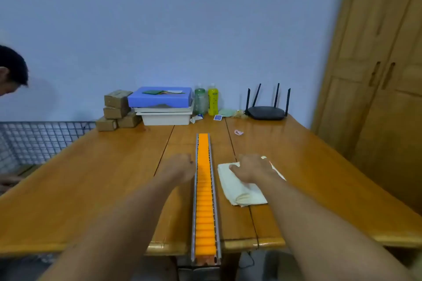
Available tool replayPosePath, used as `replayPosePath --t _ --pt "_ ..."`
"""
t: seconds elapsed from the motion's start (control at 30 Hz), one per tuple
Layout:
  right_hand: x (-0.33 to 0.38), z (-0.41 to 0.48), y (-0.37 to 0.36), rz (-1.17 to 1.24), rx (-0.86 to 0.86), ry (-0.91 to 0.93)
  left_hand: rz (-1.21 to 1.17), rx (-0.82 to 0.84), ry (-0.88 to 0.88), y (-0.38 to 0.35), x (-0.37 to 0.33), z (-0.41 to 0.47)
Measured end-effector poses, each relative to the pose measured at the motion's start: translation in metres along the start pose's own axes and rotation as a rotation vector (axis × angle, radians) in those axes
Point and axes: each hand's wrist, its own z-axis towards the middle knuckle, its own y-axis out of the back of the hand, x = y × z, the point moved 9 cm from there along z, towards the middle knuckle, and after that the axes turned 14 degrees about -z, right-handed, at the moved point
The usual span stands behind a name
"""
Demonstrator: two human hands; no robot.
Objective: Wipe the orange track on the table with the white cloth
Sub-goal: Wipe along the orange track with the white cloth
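Observation:
The orange track (204, 191), a long strip of orange rollers between grey rails, runs down the middle of the wooden table (91, 178) and overhangs its front edge. My left hand (180, 166) lies just left of the track with its fingers curled, its knuckles against the left rail and nothing in it. The white cloth (239, 189) lies folded on the table just right of the track. My right hand (251, 167) is on the cloth's far part, fingers curled down into the fabric and gripping it.
At the back of the table stand cardboard boxes (117, 109), a blue box on white trays (161, 98), two bottles (212, 99) and a black router (266, 113). A small pink item (239, 132) lies near the track's far end. A person (11, 73) is at the left; a wooden wardrobe (376, 75) stands on the right.

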Motion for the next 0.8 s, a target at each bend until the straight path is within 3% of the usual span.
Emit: replayPosePath --t 0.2,0.57,0.8 --pt "-0.007 0.005 -0.048 -0.016 0.073 -0.005 0.021 -0.012 0.011 -0.018 0.010 0.012" --pt "-0.001 0.034 -0.046 -0.137 -0.156 0.056 -0.057 -0.141 -0.043 -0.037 0.025 0.049" --pt "-0.001 0.058 -0.036 -0.070 -0.243 0.057 -0.233 -0.169 -0.049 -0.044 0.032 0.087"
